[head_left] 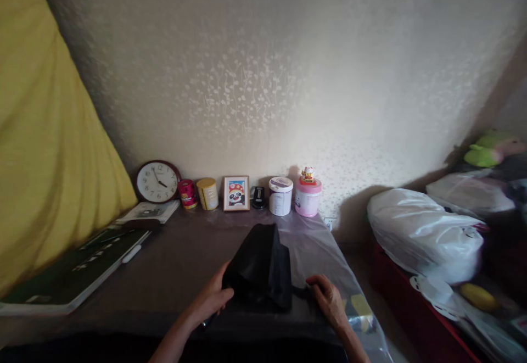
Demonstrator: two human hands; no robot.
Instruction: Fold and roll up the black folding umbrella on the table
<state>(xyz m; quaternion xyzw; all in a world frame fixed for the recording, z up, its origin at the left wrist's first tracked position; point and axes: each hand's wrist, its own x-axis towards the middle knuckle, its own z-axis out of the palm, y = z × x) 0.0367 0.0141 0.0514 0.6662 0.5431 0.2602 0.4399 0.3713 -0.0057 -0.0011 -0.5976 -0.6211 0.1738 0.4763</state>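
A black folded fabric item (257, 269) with loose, overlapping panels is held up over the near part of the table; its exact kind does not show. My left hand (217, 296) grips its lower left side, thumb in front and the other fingers mostly hidden behind. A small shiny bit (207, 322) pokes out below that hand. From the item's right side a narrow dark strap (302, 291) runs to my right hand (327, 297), whose bent fingers pinch its end.
A table (177, 264) under clear plastic bears a wall clock (158, 182), cans, a panda picture (236, 193), a white tub (280, 196) and a pink tub (308, 198) along the wall. A green book (78, 269) lies left; white bags (424, 231) sit right.
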